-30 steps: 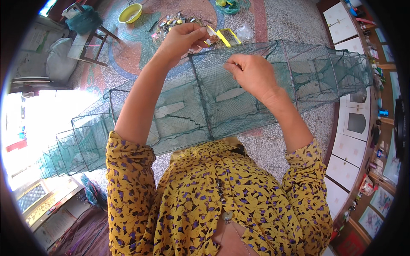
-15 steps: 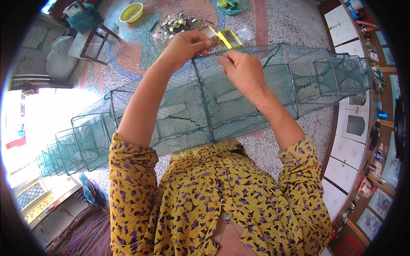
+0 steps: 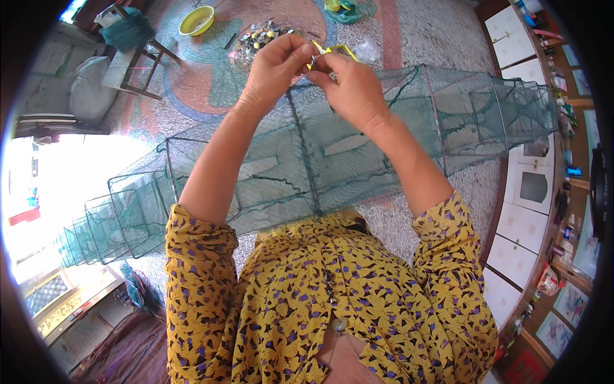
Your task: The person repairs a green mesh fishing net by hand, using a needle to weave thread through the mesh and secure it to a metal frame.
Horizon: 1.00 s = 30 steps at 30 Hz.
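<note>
A long green mesh fish trap (image 3: 268,163) with dark wire frames stretches across in front of my body. Beyond its far edge, my left hand (image 3: 276,69) is closed, thumb and fingers pinched together. My right hand (image 3: 352,83) meets it there, fingertips also pinched. Between the fingertips shows a small, shiny piece (image 3: 313,60), too small to name; which hand grips it is hard to make out. Just behind my right fingers a yellow-edged open box (image 3: 345,51) is partly covered.
Past my hands lies a pile of small mixed pieces (image 3: 262,33) on the patterned floor, with a clear plastic bag (image 3: 367,51) nearby. A yellow basin (image 3: 196,21) sits farther left, near a wooden stool (image 3: 125,72). White cabinets (image 3: 517,221) line the right side.
My hands have come together and moved slightly farther away from me. The right hand shifted left and now covers part of the yellow-edged box.
</note>
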Motion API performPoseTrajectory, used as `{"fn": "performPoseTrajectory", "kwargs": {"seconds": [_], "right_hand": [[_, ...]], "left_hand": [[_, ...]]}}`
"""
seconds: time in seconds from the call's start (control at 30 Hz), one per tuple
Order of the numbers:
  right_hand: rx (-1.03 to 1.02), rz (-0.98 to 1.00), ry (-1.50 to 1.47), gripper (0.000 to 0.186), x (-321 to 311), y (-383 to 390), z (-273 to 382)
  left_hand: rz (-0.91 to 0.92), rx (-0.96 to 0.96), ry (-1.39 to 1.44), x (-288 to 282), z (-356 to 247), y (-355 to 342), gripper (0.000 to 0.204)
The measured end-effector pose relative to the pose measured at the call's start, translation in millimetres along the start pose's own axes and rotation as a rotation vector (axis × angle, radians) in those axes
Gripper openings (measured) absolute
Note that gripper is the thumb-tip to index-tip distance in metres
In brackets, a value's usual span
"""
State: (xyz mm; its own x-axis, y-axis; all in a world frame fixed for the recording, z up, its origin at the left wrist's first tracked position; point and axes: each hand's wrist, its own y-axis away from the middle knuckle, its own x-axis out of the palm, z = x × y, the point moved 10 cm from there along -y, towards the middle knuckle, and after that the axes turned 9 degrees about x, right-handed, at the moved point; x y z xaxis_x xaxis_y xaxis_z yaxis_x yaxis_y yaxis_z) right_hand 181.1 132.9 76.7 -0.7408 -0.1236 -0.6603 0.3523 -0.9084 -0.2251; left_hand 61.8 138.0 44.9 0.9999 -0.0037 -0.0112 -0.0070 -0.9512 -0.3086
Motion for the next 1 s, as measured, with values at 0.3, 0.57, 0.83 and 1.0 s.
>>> {"fn": "performPoseTrajectory", "kwargs": {"seconds": [0.3,0.57,0.83,1.0], "right_hand": [[-0.033,-0.088,-0.353,0.022,-83.8,-35.9,42.6],[-0.151,-0.301,-0.783,0.027,-180.4,-61.8,50.5],[-0.117,-0.166,-0.787,0.032,-171.8,-53.3,43.9],[-0.084,-0.079,-0.685,0.026,-155.9,-41.3,22.2]], "left_hand": [[0.063,-0.078,-0.04,6.2,10.2,4.8,0.019],[0.06,-0.086,-0.21,3.7,11.8,5.2,0.019],[0.368,0.017,-0.225,33.6,1.7,5.1,0.014],[0.33,-0.013,-0.204,27.9,-2.8,-9.0,0.025]]}}
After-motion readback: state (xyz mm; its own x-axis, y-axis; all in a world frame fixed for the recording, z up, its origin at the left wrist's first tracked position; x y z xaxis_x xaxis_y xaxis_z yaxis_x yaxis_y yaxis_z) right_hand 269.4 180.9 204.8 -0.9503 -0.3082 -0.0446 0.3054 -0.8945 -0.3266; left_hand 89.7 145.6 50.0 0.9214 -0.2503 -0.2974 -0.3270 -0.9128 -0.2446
